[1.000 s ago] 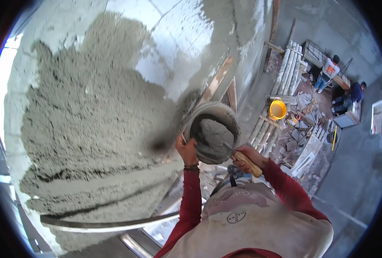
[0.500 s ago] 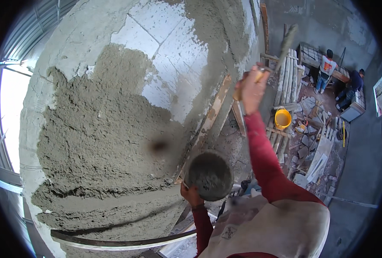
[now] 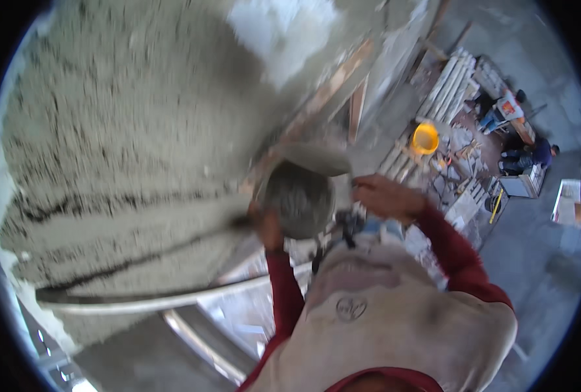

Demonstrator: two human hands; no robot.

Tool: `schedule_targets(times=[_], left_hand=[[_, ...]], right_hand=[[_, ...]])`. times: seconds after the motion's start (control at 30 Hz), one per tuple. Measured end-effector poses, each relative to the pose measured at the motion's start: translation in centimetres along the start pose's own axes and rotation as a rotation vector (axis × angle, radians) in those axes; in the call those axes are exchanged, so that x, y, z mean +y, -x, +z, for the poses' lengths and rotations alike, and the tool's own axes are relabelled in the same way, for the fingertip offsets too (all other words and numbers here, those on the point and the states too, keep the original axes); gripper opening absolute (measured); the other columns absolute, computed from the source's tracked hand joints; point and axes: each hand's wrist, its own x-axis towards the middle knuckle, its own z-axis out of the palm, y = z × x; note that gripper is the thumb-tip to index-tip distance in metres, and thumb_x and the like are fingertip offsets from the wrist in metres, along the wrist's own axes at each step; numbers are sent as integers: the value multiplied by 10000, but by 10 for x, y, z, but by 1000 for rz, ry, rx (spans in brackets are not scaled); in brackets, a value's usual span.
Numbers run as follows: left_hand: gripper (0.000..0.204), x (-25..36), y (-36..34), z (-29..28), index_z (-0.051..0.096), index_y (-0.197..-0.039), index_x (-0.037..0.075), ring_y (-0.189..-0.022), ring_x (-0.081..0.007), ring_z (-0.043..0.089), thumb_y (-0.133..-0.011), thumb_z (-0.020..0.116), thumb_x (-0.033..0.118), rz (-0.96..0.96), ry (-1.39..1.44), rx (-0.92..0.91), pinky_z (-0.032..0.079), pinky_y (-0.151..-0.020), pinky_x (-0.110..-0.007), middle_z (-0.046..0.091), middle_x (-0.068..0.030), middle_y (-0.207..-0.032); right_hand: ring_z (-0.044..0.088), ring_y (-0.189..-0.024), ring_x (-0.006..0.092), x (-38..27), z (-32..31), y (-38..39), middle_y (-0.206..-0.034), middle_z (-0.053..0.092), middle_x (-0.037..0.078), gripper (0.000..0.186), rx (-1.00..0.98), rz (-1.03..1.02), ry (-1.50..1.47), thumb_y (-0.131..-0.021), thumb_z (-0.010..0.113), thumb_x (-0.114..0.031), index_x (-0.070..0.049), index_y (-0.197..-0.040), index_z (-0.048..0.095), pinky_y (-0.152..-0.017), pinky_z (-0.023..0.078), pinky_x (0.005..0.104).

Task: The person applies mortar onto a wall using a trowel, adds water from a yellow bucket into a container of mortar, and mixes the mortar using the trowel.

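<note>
My left hand [image 3: 266, 225] is closed on the rim of a round dark bucket [image 3: 299, 232], held in front of my body. Wet grey mortar [image 3: 297, 196] lies inside it. Closed round the handle of a trowel, my right hand [image 3: 387, 197] is just right of the bucket. The trowel's blade [image 3: 316, 159] lies across the far side of the bucket's mouth; whether it touches the rim, I cannot tell. Rough grey mortar covers most of the wall [image 3: 120, 117] on the left, and a pale bare patch [image 3: 281, 32] shows near the top.
A wooden board [image 3: 326, 91] runs along the wall's edge. Below the mortar is a long curved strip [image 3: 147, 304]. To the right are a yellow bucket [image 3: 425, 138], stacked poles [image 3: 446, 85] and rubble [image 3: 464, 153]. Two people [image 3: 503, 111] work farther back.
My right hand has come down with the trowel from up beside the wall to the bucket. My view has shifted and tilted, with the picture blurred. My left hand still holds the bucket.
</note>
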Motion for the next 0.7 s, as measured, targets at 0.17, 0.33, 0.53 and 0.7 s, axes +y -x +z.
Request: schedule_targets(times=[0.17,0.33,0.53,0.7], left_hand=[[417,79,-47,-2,614,-1050,-15,-1109,-281,564,-659,478,-69,83,483,-378,248,-1077,-430,646,-152,-1050],[433,110,-66,20,614,-1040,-18,-1174,-271,529,-635,469,-68,447,521,-583,176,-1086,-520,643,-154,-1061],[410,115,-83,46,606,-1028,-20,-620,-67,478,-641,478,-66,-72,753,-463,382,-557,-194,557,20,-761],[311,98,-76,89,580,-898,-11,-680,-81,467,-610,472,-61,-259,778,-262,380,-567,-219,540,19,-770]], right_hand=[[523,-450,166,38,26,-14,-633,504,50,253,-104,688,-94,-890,447,-239,-3,-950,517,-408,458,294],[386,-369,112,50,57,-45,-565,421,23,352,-224,803,-867,-872,351,-354,-43,-780,488,-325,382,291],[380,-361,106,49,41,-5,-538,415,19,324,-136,592,-988,-852,368,-345,-59,-740,474,-325,356,273],[373,-381,103,42,24,11,-584,407,2,317,-191,430,-1483,-839,348,-370,-82,-798,474,-344,359,270]])
